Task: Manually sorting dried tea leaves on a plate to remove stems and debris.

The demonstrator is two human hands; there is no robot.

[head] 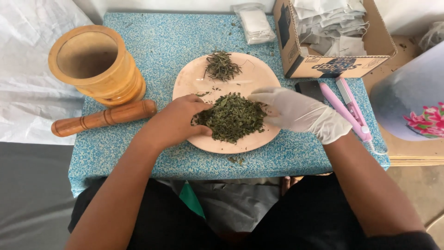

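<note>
Head view, looking down over the person's lap at a small table [152, 51] with a blue speckled top. Nearest the body, both forearms reached forward onto one round pale-pink plate [240, 143]. One large pile of chopped green leaves [232, 116] lay on the near half of the plate. Left hand [178, 121], bare, was cupped loosely against the pile's left edge, fingers curled into the leaves; whether it gripped any could not be told. Right hand [296, 111], in a white glove, lay half spread, fingertips resting on the pile's right edge, nothing enclosed. One smaller heap of darker stem pieces [222, 65] sat on the far half of the plate, apart from the large pile.

Left of the plate: one wooden pestle [104, 118] lying flat, and just behind it one upright wooden mortar [95, 62], hollow showing. Right of the plate: one pink two-armed clamp tool [348, 107] lying at an angle, one small black flat object [309, 89] beside it.

Far right: one open brown cardboard box [333, 65], dark print on its front and side faces, holding many white paper sachets [330, 23], count not resolvable. Far centre: one clear plastic packet of white sachets [255, 23] flat on the table, left of the box. Off the table at right: one pale container with a pink flower picture [428, 121].
</note>
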